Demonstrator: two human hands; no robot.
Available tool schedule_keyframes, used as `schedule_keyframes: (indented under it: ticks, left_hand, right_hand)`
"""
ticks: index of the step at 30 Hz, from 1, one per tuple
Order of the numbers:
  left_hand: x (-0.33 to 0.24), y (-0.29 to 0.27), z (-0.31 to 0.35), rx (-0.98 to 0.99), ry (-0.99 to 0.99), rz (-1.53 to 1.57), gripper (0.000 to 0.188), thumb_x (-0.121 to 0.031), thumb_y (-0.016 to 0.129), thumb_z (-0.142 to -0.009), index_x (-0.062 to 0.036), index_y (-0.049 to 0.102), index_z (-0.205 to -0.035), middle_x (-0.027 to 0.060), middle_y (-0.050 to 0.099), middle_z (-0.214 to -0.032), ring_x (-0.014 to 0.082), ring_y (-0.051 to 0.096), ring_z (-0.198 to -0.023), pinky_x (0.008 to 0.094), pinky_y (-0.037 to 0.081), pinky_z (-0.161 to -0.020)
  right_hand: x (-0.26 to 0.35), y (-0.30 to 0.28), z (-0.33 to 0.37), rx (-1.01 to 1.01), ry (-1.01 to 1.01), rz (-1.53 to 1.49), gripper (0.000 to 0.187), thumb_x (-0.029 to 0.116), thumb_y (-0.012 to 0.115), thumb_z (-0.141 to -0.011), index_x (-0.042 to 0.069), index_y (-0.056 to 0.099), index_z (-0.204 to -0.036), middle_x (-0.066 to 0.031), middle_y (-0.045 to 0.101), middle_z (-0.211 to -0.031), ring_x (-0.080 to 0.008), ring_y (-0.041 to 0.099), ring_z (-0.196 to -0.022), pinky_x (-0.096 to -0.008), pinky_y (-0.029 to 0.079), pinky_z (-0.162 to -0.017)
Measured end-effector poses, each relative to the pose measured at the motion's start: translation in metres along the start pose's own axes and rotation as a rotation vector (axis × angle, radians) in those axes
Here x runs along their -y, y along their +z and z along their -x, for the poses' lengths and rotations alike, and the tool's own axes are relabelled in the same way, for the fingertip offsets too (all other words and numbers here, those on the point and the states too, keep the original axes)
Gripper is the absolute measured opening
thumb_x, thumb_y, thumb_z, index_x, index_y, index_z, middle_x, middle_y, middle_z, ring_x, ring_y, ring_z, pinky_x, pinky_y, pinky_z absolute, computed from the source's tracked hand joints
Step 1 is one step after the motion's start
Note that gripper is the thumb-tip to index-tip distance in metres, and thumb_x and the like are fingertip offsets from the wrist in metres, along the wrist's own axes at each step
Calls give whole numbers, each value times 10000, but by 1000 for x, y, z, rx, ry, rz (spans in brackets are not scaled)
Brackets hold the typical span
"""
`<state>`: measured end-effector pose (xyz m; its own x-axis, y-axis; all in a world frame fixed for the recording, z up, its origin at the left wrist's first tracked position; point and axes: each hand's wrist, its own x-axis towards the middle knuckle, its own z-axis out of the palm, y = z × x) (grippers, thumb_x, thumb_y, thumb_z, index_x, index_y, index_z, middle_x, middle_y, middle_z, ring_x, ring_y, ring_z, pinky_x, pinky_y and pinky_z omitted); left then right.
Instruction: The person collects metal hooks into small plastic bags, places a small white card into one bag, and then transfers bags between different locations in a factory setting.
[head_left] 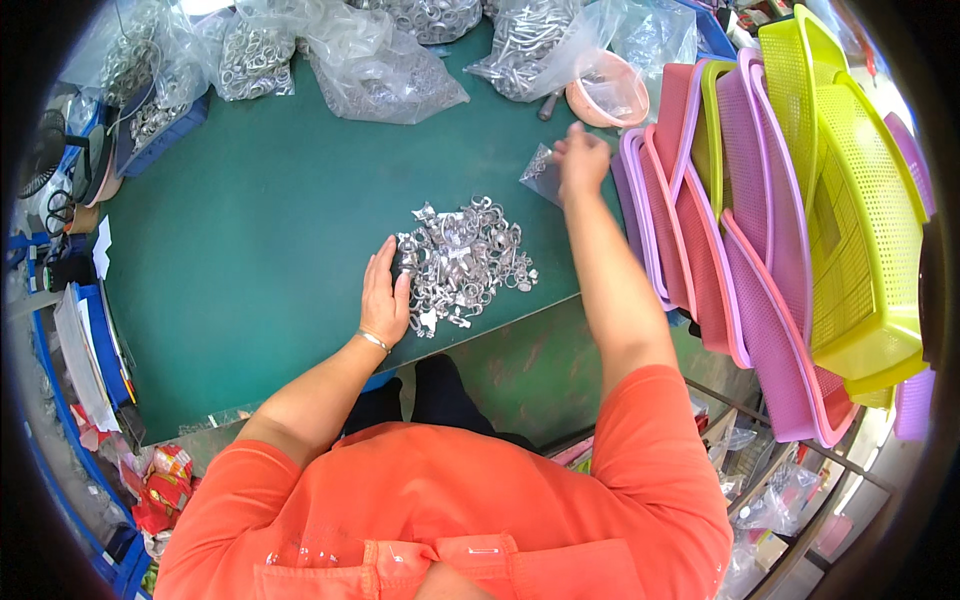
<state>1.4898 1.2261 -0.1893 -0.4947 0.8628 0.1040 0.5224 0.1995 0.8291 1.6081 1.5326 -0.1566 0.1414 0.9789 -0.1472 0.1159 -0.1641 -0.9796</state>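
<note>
A loose pile of small silvery metal rings and fittings (pixel 465 265) lies near the front edge of the green table. At its left side my left hand (pixel 382 295) rests with fingers stretched out, palm edge against the pile. A small dark patch shows between its fingertips and the metal; I cannot make out what it is. Farther right and away, my right hand (pixel 583 163) hovers over the table, its fingers loosely bent and apart. A small clear bag with a few metal pieces (pixel 541 168) lies just left of it, partly behind the wrist.
Clear plastic bags of metal parts (pixel 385 75) line the table's far side. A pink plastic bowl (pixel 607 90) stands beyond my right hand, near a dark-handled tool (pixel 549 105). Stacked perforated baskets (pixel 770 200) crowd the right edge. A blue bin (pixel 160 135) sits far left.
</note>
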Motion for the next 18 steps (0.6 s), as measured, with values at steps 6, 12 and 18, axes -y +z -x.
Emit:
schedule_keyframes:
  ticks: [6,12,18]
  left_hand:
    - [1,-1,-1,-17,38,5,442,-139,436,-870,27,348,-1270,187,397,-1310,348,381,-1203,439,247,-1037]
    - [4,1,-1,-23,57,-23,415,-151,438,-870,14,376,-1245,185,410,-1299,341,392,-1196,443,248,-1036]
    - [3,-1,-1,-14,51,-26,416,-158,436,-872,16,374,-1245,185,398,-1307,345,390,-1196,446,245,-1037]
  right_hand:
    - [24,9,-76,27,350,-167,397,317,402,-915,-54,432,-1051,-171,541,-818,-269,600,-682,-359,526,-540]
    - [15,19,-122,-115,445,-538,443,-44,321,-802,-37,271,-1241,-274,506,-1040,-373,613,-652,-447,526,-533]
    - [38,23,-52,-249,325,-438,405,5,342,-814,-46,320,-1215,-243,569,-951,-330,636,-618,-395,538,-488]
